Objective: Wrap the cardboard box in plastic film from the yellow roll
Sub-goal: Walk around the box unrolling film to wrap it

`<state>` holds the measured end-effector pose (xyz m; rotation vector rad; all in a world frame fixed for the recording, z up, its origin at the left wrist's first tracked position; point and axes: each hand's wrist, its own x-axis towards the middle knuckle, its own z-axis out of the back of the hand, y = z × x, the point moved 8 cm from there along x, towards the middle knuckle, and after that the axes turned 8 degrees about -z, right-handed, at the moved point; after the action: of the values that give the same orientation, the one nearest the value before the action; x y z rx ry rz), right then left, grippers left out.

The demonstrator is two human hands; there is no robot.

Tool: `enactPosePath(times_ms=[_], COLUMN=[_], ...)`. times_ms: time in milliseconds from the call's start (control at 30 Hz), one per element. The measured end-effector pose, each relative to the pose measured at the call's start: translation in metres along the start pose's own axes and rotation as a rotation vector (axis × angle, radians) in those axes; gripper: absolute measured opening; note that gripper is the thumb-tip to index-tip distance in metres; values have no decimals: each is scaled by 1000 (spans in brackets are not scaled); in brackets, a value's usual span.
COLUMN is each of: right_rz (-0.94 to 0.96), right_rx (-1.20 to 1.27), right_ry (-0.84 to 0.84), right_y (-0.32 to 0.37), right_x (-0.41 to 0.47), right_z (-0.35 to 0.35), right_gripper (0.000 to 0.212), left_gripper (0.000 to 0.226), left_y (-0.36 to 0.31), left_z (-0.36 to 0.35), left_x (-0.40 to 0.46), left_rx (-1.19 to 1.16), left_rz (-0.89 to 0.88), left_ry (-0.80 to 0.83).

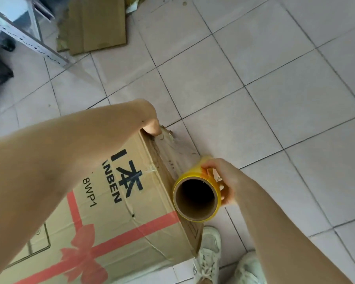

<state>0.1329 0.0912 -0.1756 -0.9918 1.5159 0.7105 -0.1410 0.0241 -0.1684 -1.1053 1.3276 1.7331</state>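
Yellow film roll (197,198), a wound cylinder on a brown cardboard tube seen end-on with its hollow core dark, is gripped by the right hand (220,179): the fingers (208,166) curl over its far side and the thumb presses its near side. The roll stands just beside the right face of the cardboard box (111,201), where clear, wrinkled film (176,154) clings to the cardboard. The left hand (151,125) bends over the box's far top corner; its fingers are hidden behind the edge, so I cannot tell whether they grip or only rest. The box is creased corrugated board with a printed red ribbon and bow, black letters "NBEN" and "8WP1", and large characters. It sits on the pale tiled floor (275,99). White laced sneakers (208,255) stand at the near floor edge. Flattened cardboard sheets (96,25) lie near the far edge beside a perforated grey metal rack (32,39).
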Motion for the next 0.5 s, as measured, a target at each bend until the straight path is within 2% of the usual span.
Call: enactPosePath(times_ms=[67,133,167,200,300,500], right_rz=[-9,21,16,14,2,79], right_rx=[-43,-66,-66,-58,7,180], right_ry=[-30,-26,-6,17,28,20], right_y=[1,9,10,10,-2,-32], right_x=[4,2,4,4,7,6], right_z=[-3,-9,-13,-16,-15,-6], right_gripper=[35,67,77,79,63,32], left_gripper=[68,68,69,70,73,112], left_y=[-8,-31,-46,-60,-82,-68], left_z=[6,11,9,2,-30,-41], left_x=[3,13,17,20,29,38], left_rx=[30,68,91,102,105,131], left_rz=[-1,-81,-151,-213,-334,-296], left_ry=[-7,-97,-128,-129,-38,-25])
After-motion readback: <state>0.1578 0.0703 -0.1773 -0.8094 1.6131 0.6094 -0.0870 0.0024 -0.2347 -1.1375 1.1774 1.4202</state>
